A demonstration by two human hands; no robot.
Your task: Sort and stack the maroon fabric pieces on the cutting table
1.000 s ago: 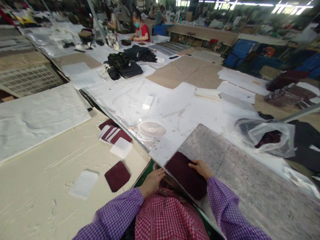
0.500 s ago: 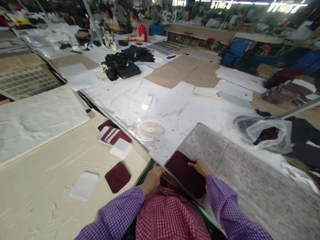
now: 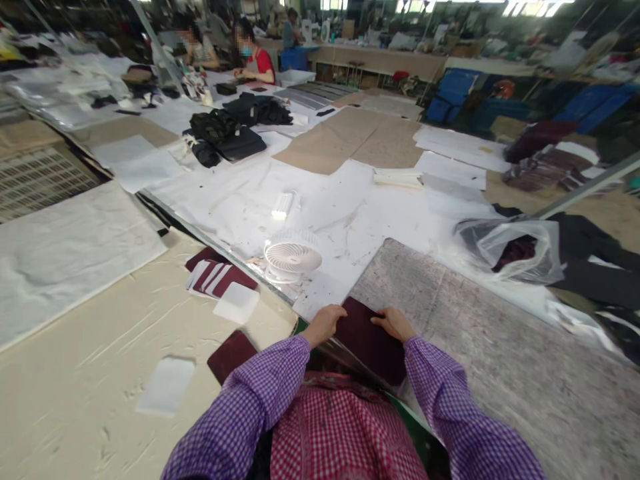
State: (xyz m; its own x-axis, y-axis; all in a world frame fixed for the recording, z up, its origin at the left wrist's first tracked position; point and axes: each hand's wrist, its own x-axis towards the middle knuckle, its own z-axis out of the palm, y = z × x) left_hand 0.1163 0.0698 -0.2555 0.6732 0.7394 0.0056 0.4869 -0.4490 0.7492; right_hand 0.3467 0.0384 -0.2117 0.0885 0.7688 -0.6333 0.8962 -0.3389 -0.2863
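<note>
I am pressing both hands onto a dark maroon rectangular fabric panel that is lying on the speckled grey felt board right in front of me. My left hand is curling over the panel's near-left corner, fingers bent and closing on the edge; my right hand is resting on the top right edge, fingers bent down onto the cloth, thumb side toward me. Whether either hand is actually pinching the fabric or only holding it flat, I cannot tell. I judge I am squaring or smoothing this piece on the board; the next move calls for even pressure from both sides so the cloth is not skewing or wrinkling. Off beyond my left fingers a small white round desk fan is sitting, and further left a fanned stack of maroon and white cut pieces. A single maroon fabric patch is lying just left of my left sleeve, beside a white rounded fabric piece.
</note>
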